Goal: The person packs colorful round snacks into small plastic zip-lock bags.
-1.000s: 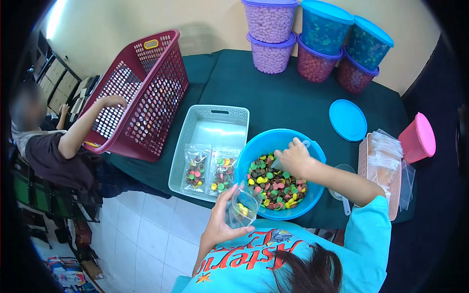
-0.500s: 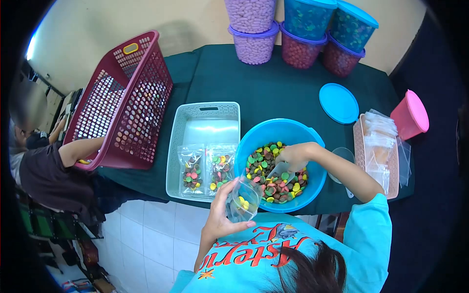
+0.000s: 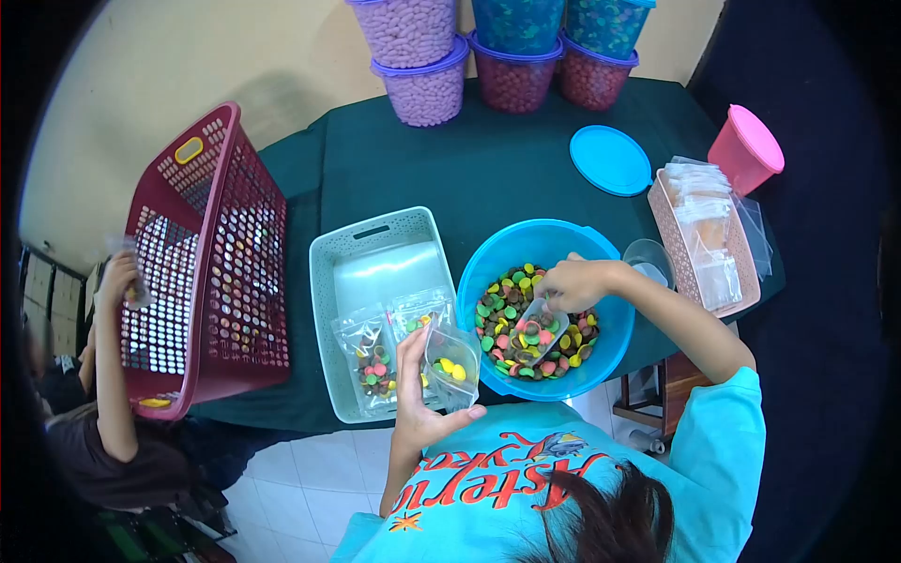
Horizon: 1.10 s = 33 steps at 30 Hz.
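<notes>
My left hand (image 3: 415, 399) grips a clear plastic bag (image 3: 454, 361), its mouth spread, with a few yellow and green button-shaped candies inside. My right hand (image 3: 574, 283) is closed on a clear scoop (image 3: 552, 340) inside the blue tub (image 3: 615, 361). Brown, green, pink and yellow candies (image 3: 507, 298) fill the bottom of that tub, and some sit in the scoop. To the left, a pale green basket (image 3: 324, 272) contains filled clear bags (image 3: 373, 361); my left hand partly covers one of them.
A tall maroon basket (image 3: 211, 272) stands at left, beside another person (image 3: 117, 450) holding a small bag. At right are a pink basket of empty bags (image 3: 690, 272), a pink container (image 3: 746, 150), a clear bowl (image 3: 648, 261) and a blue lid (image 3: 610, 159). Candy tubs (image 3: 422, 86) are stacked behind.
The view has shifted. Candies now lie in the scoop, which was pushed among them before. The other person's hand has risen out of the maroon basket and shows a small bag.
</notes>
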Each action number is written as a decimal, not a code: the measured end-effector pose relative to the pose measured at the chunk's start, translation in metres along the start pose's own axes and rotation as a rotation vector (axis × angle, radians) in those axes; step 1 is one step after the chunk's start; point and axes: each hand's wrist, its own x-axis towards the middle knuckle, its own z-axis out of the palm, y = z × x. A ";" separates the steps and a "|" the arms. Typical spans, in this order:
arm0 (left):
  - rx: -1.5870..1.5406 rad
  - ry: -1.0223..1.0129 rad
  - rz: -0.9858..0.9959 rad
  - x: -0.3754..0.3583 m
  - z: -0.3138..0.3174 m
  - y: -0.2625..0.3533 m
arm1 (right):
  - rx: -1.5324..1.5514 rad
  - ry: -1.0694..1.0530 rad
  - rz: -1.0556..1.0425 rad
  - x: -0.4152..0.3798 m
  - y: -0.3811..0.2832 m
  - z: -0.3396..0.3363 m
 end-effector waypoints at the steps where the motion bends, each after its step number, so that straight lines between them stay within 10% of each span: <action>1: -0.005 -0.016 0.005 0.002 -0.001 -0.001 | 0.059 0.095 0.015 -0.005 -0.001 0.000; 17: 0.268 -0.116 0.109 0.038 0.010 0.016 | 0.190 0.650 -0.021 -0.100 -0.042 -0.045; 33: 0.401 0.144 0.169 0.035 0.054 0.044 | -0.742 0.854 -0.076 -0.106 -0.105 -0.043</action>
